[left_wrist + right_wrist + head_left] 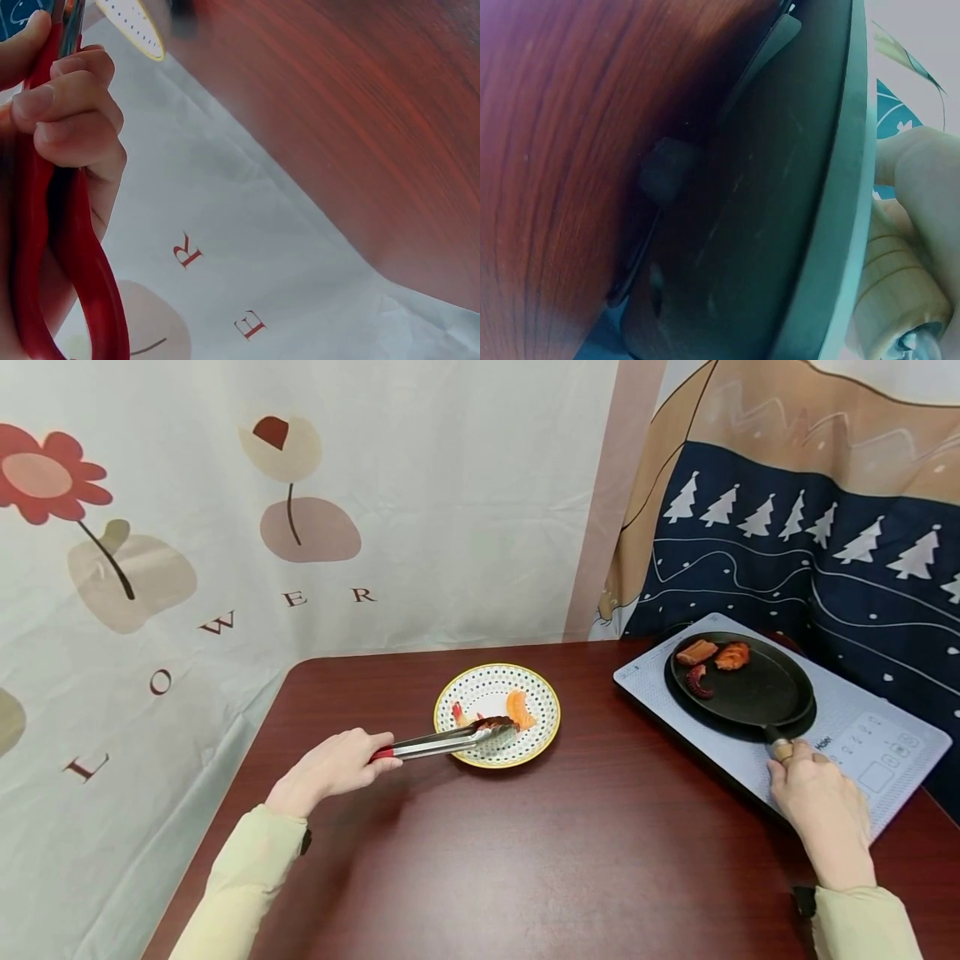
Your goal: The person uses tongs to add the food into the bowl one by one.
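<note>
My left hand grips red-handled metal tongs, fingers wrapped round the red handles in the left wrist view. The tong tips reach over a dotted plate with a yellow rim, at a dark reddish-brown food piece. On the plate lie an orange slice and a small red-and-white piece. My right hand holds the wooden handle of a black frying pan. In the pan are a tentacle piece, a ridged brownish piece and an orange-brown piece.
The pan stands on a white induction cooktop with a touch panel, angled on the right of the brown table. Behind the table hang a pale flower-printed cloth and a navy cloth with white trees.
</note>
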`<state>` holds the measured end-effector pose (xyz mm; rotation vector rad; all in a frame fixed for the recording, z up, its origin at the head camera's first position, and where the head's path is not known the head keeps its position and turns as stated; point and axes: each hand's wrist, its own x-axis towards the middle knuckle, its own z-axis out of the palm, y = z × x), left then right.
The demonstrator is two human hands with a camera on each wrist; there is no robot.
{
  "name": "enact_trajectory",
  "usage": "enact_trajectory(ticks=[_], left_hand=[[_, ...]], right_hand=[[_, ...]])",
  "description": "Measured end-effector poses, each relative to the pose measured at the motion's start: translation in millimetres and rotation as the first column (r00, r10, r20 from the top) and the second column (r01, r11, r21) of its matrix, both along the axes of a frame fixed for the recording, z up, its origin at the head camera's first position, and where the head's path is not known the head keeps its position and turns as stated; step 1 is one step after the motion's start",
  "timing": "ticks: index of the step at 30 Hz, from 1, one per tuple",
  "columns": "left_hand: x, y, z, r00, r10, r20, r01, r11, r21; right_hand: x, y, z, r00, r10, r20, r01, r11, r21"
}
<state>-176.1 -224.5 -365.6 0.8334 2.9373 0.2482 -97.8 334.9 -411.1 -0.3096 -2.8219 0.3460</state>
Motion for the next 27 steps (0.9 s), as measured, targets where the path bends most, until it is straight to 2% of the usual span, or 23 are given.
enact_trajectory(ticks=[7,14,27], left_hand=[[-0.6,2.5,7.4,0.999,0.013,-0.045,-0.012,1.0,0.023],[-2.3,6.2,8.9,0.998,0.011,-0.061,-0.009,0.999,0.037],[-10.6,25.7,5.2,0.999,-0.003,-0.048,0.007,0.997,0.079]], right_hand=[[-0.2,1.3,0.4,0.999,-0.005,0.032,0.005,1.0,-0.008],[0.7,1.2,0.3,0.999,-0.006,0.033,0.006,1.0,-0.011],[1.3,-0.5,-1.7,0.999,-0.001,-0.042,0.001,1.0,-0.003]])
